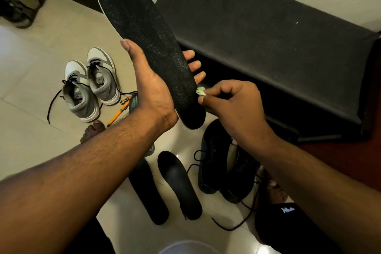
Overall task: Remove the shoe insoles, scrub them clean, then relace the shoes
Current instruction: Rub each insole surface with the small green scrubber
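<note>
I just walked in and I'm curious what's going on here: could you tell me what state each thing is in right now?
Left hand: holds the raised insole.
Raised insole: out of its shoe, speckled.
Right hand: pinches a small pale scrubber.
Small pale scrubber: touching the insole's edge.
Two insoles on floor: lying flat, side by side.
Black shoes: laces loose.
Grey-white sneakers: laces untied, trailing.
Pen: lying on floor.

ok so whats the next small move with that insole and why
Probably stroke the small pale scrubber pinched in the right hand up along the black insole. The left hand holds the insole up, the scrubber sits at its heel edge, and pale specks cover the surface above.
</note>
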`<state>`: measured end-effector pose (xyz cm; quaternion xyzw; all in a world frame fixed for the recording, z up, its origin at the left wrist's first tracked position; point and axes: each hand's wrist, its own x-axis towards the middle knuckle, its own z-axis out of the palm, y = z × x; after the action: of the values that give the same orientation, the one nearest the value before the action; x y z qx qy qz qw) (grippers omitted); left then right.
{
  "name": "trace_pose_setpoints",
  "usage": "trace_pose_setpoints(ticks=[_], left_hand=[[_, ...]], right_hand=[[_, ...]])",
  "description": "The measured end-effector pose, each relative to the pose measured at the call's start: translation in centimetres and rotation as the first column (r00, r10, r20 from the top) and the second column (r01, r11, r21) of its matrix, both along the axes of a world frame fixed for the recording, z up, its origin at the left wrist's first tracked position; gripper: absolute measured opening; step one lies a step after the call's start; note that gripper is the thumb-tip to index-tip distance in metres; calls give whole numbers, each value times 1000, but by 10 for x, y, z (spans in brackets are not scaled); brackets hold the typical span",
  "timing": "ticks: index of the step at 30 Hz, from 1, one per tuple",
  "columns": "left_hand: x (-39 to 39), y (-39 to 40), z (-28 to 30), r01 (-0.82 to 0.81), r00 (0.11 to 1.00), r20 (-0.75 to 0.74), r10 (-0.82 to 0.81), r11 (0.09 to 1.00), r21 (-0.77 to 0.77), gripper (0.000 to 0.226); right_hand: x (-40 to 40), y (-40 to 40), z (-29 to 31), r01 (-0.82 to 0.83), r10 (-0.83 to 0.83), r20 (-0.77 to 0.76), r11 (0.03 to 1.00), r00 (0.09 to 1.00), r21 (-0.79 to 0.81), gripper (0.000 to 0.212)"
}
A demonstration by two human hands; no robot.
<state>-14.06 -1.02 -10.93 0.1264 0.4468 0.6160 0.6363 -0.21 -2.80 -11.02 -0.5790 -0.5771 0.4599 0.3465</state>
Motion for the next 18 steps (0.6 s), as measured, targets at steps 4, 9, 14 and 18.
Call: trace_pose_setpoints(ticks=[4,9,14,18], left_hand=[[2,-2,-2,-33,999,3,34,999,-17,102],[2,-1,-4,-30,1000,7,30,999,-34,99],[-1,2,-2,22,999,25,-23,1000,9,98],[2,1,-4,46,999,-9,-46,998,35,103]], right_hand=[[-10,-11,5,-43,39,59,997,997,70,6],[-12,-13,20,-235,192,-297,965,936,-119,9],[5,9,27,-53,-94,-471,956,877,-290,14],[12,12,19,57,-74,-145,991,987,-118,10]])
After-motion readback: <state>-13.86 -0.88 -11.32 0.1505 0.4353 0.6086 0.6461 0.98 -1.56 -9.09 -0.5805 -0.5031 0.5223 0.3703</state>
